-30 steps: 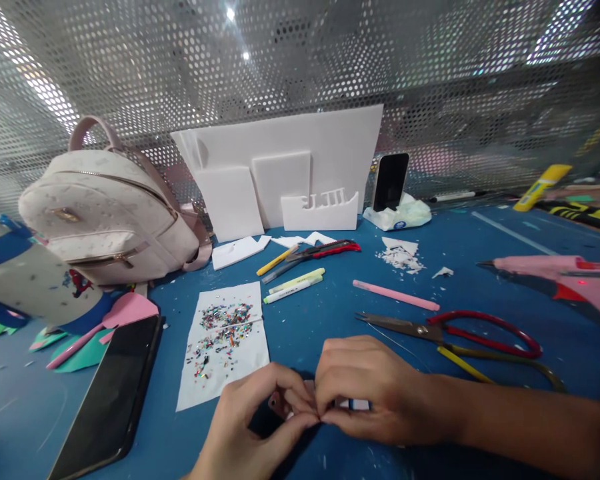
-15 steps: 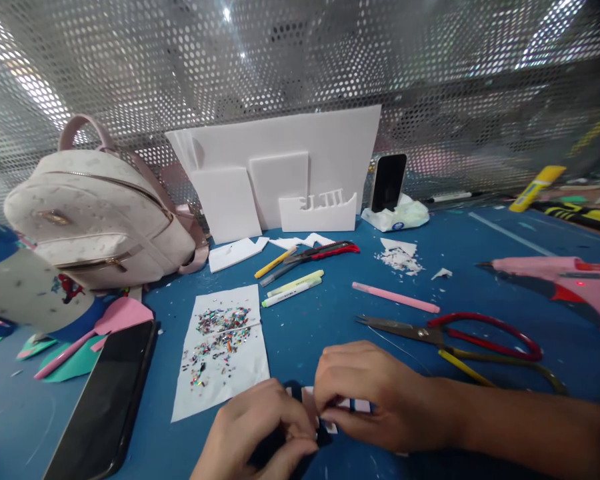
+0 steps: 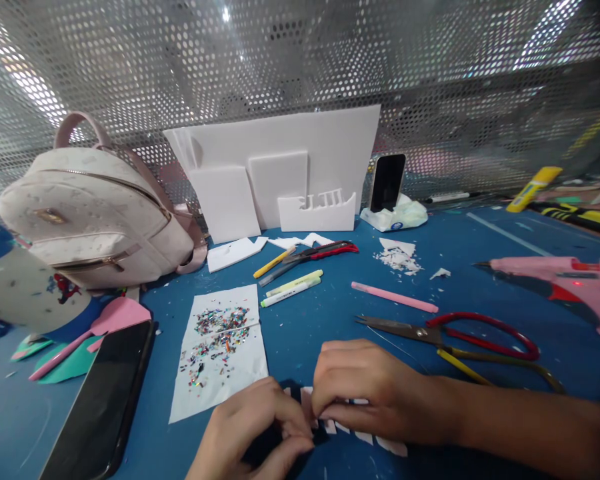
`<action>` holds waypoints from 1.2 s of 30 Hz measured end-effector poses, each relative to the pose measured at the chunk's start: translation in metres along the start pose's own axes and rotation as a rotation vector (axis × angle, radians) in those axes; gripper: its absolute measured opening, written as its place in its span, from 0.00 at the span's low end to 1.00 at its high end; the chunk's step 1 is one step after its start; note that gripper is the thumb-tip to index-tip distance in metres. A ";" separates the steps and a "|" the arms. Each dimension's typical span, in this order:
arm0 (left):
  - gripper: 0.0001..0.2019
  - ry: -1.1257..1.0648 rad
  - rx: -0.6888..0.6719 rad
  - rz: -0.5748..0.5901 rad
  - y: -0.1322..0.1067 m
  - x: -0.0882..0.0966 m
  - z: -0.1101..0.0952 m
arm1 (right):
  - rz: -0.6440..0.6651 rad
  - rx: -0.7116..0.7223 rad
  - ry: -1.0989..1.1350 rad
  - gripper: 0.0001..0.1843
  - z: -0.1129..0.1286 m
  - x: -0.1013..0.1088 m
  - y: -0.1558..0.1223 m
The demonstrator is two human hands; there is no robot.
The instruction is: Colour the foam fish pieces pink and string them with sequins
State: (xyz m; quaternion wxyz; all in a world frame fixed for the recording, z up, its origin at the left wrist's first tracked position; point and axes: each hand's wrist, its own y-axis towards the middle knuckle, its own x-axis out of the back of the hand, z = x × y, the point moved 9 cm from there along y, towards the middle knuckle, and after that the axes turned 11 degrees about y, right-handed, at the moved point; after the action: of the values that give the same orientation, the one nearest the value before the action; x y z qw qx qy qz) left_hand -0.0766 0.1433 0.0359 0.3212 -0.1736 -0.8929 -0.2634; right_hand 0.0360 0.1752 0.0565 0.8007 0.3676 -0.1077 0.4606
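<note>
Both hands meet low at the front of the blue table (image 3: 330,313). My left hand (image 3: 253,433) is curled, its fingers pinched on a small dark piece that is mostly hidden. My right hand (image 3: 370,390) is closed over a row of small white cut-out pieces (image 3: 375,440) that stick out beneath its fingers. Just left of the hands lies a white paper sheet (image 3: 220,353) strewn with coloured glitter bits.
Red-handled scissors (image 3: 455,333), a pink pen (image 3: 395,297) and a pink glue gun (image 3: 560,280) lie to the right. Pens and a red cutter (image 3: 325,252) sit mid-table before white foam boards (image 3: 290,167). A black phone (image 3: 100,407) and pale backpack (image 3: 90,207) are left.
My hands have slid slightly toward me and lower. The white cut-out pieces now show more beneath my right hand, and a dark piece has appeared in my left fingers.
</note>
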 end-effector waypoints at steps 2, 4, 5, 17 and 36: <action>0.07 0.005 0.008 -0.003 0.000 0.001 0.000 | -0.002 -0.002 0.020 0.09 0.000 0.000 0.000; 0.07 0.018 0.025 -0.005 0.000 0.002 0.000 | -0.009 0.003 0.031 0.12 0.001 0.000 0.000; 0.06 0.024 0.036 -0.011 0.000 0.003 0.001 | -0.015 0.005 0.033 0.12 0.001 0.001 0.000; 0.11 0.112 -0.069 -0.031 0.003 0.013 -0.014 | -0.063 -0.027 0.010 0.04 0.000 0.006 -0.002; 0.10 0.610 0.416 0.312 0.006 0.096 0.104 | -0.168 -0.166 0.064 0.05 -0.011 0.015 -0.001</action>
State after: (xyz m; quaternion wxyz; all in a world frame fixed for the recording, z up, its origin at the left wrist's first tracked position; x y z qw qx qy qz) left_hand -0.1943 0.2225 0.0338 0.6358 -0.1523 -0.7539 -0.0645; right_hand 0.0434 0.1924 0.0559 0.8672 0.2930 -0.0885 0.3929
